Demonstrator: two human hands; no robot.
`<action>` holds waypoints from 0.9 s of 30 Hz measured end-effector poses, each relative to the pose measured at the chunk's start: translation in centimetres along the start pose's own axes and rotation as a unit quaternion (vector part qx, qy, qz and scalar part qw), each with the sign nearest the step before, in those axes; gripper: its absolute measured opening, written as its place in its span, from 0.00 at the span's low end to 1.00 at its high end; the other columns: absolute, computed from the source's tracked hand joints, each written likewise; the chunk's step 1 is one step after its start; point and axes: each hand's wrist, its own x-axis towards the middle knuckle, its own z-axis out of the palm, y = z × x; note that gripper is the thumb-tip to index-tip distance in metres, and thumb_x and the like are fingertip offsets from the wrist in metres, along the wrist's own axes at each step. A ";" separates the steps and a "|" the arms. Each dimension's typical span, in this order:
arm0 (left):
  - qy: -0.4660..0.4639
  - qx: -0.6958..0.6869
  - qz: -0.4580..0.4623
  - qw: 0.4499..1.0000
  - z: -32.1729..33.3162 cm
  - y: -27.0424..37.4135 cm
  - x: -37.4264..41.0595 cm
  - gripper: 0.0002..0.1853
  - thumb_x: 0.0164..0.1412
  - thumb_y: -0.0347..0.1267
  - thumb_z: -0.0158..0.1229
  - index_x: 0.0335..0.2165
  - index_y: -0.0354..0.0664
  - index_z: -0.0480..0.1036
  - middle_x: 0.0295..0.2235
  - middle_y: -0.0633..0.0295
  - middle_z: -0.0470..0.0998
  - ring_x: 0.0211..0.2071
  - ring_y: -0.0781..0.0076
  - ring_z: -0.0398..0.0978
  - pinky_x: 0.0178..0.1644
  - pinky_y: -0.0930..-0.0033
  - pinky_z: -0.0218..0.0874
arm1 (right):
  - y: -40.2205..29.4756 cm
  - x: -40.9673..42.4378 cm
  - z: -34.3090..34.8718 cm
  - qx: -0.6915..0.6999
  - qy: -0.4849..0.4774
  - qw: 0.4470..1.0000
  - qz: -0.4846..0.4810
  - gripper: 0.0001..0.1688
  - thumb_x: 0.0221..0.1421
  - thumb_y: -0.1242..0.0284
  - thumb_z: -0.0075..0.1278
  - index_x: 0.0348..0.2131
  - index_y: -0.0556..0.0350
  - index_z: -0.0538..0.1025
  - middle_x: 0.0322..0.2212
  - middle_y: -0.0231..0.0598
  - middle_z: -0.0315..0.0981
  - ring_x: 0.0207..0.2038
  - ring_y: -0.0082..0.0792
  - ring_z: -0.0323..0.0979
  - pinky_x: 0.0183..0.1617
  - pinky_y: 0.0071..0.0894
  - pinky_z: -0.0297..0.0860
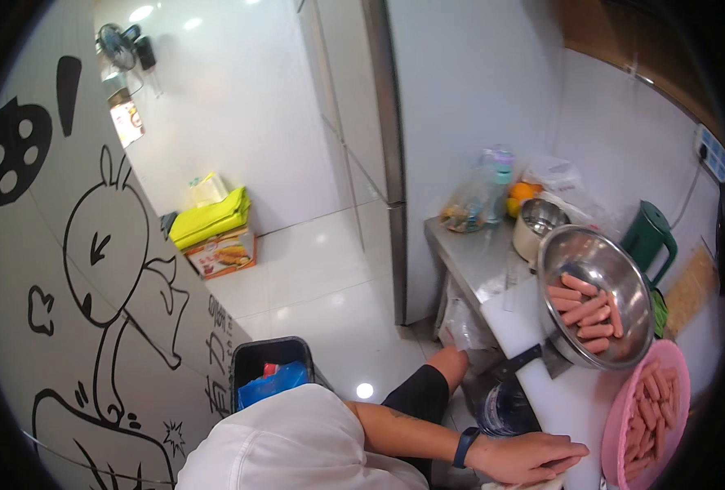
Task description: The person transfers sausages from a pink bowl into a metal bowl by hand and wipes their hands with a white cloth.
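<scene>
My left hand (525, 456), with a dark wristband, reaches in at the lower right beside the white cutting board (558, 398). Its fingers lie close together above a pale cloth (522, 485) at the bottom edge; whether they grip it is hidden. My right hand is out of view. A steel bowl (635, 300) holding several pink sausages (586, 309) stands at the board's far side. Closer to my hand, a pink plastic basket (610, 422) is filled with more sausages (650, 416). A black-handled knife (520, 360) lies on the board, its blade partly under the bowl.
Past the bowl, the steel counter (460, 245) carries a metal-lined pot (528, 236), a bottle (498, 190), oranges (525, 191) and plastic bags. A green kettle (647, 236) stands by the wall. Below are a large water bottle (503, 407) and a black bin (270, 346).
</scene>
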 end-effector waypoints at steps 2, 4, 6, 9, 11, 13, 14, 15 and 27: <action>0.051 0.056 0.022 0.997 -1.1 -0.3 -1.4 0.23 0.77 0.48 0.58 0.59 0.45 0.74 0.35 0.51 0.81 0.38 0.49 0.81 0.41 0.48 0.69 | 0.7 0.7 1.4 0.012 -0.007 1.000 0.018 0.19 0.78 0.66 0.47 0.57 0.59 0.77 0.31 0.34 0.78 0.22 0.25 0.71 0.24 0.27 0.64; 0.043 0.074 -0.002 0.996 -2.1 -0.9 -2.5 0.22 0.79 0.46 0.56 0.56 0.38 0.76 0.34 0.51 0.80 0.38 0.48 0.80 0.39 0.48 0.68 | 1.5 1.0 2.3 0.019 -0.012 0.999 0.034 0.19 0.78 0.65 0.47 0.58 0.59 0.76 0.32 0.35 0.77 0.23 0.26 0.71 0.25 0.28 0.64; 0.063 0.097 -0.042 0.992 -1.7 -1.0 -3.8 0.20 0.79 0.43 0.56 0.52 0.36 0.78 0.35 0.51 0.81 0.39 0.48 0.81 0.41 0.49 0.70 | 2.1 1.6 3.2 0.023 -0.014 0.999 0.048 0.19 0.78 0.65 0.47 0.58 0.59 0.76 0.33 0.35 0.77 0.24 0.26 0.71 0.26 0.28 0.65; 0.161 0.055 0.034 0.985 0.2 -1.3 -5.3 0.16 0.79 0.38 0.56 0.47 0.35 0.80 0.39 0.49 0.83 0.43 0.46 0.82 0.45 0.51 0.73 | 3.1 2.0 3.9 0.028 -0.012 0.997 0.065 0.20 0.78 0.65 0.48 0.59 0.59 0.75 0.34 0.35 0.77 0.26 0.26 0.71 0.27 0.29 0.65; 0.122 0.035 0.002 0.992 0.1 -1.7 -6.6 0.14 0.79 0.35 0.55 0.47 0.36 0.81 0.47 0.48 0.82 0.48 0.46 0.81 0.50 0.51 0.74 | 3.8 2.4 4.3 0.028 -0.009 0.997 0.074 0.20 0.78 0.65 0.48 0.59 0.59 0.75 0.35 0.35 0.77 0.27 0.27 0.72 0.29 0.29 0.66; 0.106 0.048 0.004 0.993 0.2 -2.3 -7.9 0.14 0.79 0.33 0.53 0.48 0.36 0.81 0.51 0.47 0.81 0.51 0.46 0.80 0.51 0.49 0.73 | 4.6 2.6 4.5 0.027 -0.003 0.996 0.085 0.21 0.78 0.65 0.48 0.60 0.59 0.74 0.36 0.35 0.77 0.28 0.27 0.72 0.30 0.29 0.66; 0.059 0.089 -0.032 0.994 0.2 -2.7 -8.5 0.16 0.78 0.33 0.53 0.53 0.32 0.78 0.57 0.42 0.77 0.58 0.42 0.77 0.58 0.48 0.72 | 4.8 2.7 4.6 0.023 0.002 0.996 0.091 0.21 0.78 0.64 0.48 0.60 0.59 0.74 0.36 0.35 0.77 0.28 0.27 0.72 0.30 0.30 0.66; 0.078 0.101 -0.022 0.992 0.6 -2.7 -9.5 0.18 0.78 0.34 0.54 0.55 0.30 0.76 0.59 0.39 0.75 0.60 0.40 0.75 0.60 0.48 0.71 | 5.2 2.8 4.8 0.023 0.003 0.995 0.097 0.21 0.78 0.64 0.48 0.60 0.59 0.74 0.36 0.36 0.77 0.29 0.27 0.72 0.31 0.30 0.66; 0.057 0.141 0.202 0.967 -2.6 -2.5 -12.0 0.15 0.83 0.41 0.50 0.52 0.45 0.78 0.53 0.57 0.80 0.56 0.48 0.77 0.59 0.43 0.68 | 7.3 4.8 6.5 0.021 0.002 0.991 0.135 0.24 0.78 0.63 0.49 0.63 0.58 0.71 0.41 0.37 0.76 0.35 0.29 0.73 0.37 0.32 0.68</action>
